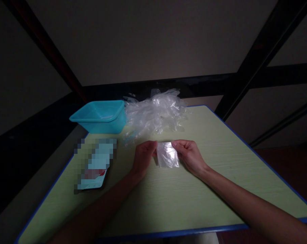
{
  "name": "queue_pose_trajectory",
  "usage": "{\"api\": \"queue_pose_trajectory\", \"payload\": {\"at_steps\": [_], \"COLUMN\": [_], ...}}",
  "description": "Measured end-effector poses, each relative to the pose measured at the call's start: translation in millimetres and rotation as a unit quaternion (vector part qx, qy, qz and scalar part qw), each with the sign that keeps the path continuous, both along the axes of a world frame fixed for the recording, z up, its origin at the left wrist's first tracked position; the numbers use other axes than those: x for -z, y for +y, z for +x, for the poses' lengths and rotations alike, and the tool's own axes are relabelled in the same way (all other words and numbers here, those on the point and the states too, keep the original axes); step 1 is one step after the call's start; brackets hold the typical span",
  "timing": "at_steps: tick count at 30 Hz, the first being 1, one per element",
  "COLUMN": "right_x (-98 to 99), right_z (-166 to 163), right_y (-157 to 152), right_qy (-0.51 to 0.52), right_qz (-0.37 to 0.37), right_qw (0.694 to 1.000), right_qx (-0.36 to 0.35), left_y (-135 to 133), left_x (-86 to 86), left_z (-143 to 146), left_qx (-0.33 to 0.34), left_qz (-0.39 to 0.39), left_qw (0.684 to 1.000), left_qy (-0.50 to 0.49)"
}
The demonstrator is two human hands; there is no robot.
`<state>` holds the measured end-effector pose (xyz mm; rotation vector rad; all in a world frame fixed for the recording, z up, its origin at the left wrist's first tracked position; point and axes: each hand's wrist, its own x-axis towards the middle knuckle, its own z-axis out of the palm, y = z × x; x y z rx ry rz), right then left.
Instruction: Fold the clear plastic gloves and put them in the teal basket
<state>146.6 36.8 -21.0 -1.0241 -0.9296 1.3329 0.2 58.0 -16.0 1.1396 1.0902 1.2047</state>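
Note:
Between my two hands, a small, roughly square piece of folded clear plastic film (168,156) hangs just above the table, shiny and creased. My left hand (144,155) pinches its upper left corner between thumb and fingers. At the upper right corner, the thumb and fingers of my right hand (190,155) are closed on it. Beyond my hands lies a loose heap of thin, clear plastic gloves (160,110), with finger-like ends sticking out. The film in my hands looks like the same material, but its folded shape hides what it is.
A turquoise plastic basin (102,127) stands at the table's back left, touching the heap. Nearer on the left lies a phone (99,162), partly blurred out. The pale green table (219,142) has a blue edge, and a wall rises behind it.

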Motion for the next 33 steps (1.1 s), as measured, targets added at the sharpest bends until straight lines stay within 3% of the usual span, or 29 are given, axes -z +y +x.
{"api": "queue_pose_trajectory", "payload": {"at_steps": [6, 12, 25, 33], "right_x": [-2.8, -4.1, -5.2, -6.5], "right_z": [-0.4, 0.2, 6.7, 8.0], "right_y": [-0.2, 1.4, 5.4, 6.8], "right_qy": [0.009, 0.011, -0.019, -0.025], "right_qz": [0.003, -0.005, 0.015, 0.012], "right_qw": [1.0, 1.0, 0.997, 0.996], "right_qx": [-0.005, 0.028, 0.074, 0.087], "left_y": [3.3, 5.6, -4.2, -3.3], "left_x": [1.1, 2.9, -5.2, -1.1], "left_z": [-1.9, -2.4, -3.6, -4.5], "left_qx": [0.008, 0.059, 0.181, 0.195], "left_qz": [0.009, -0.045, -0.08, -0.068], "left_qw": [1.0, 0.996, 0.978, 0.976], "left_qy": [-0.006, -0.052, 0.066, 0.07]}}
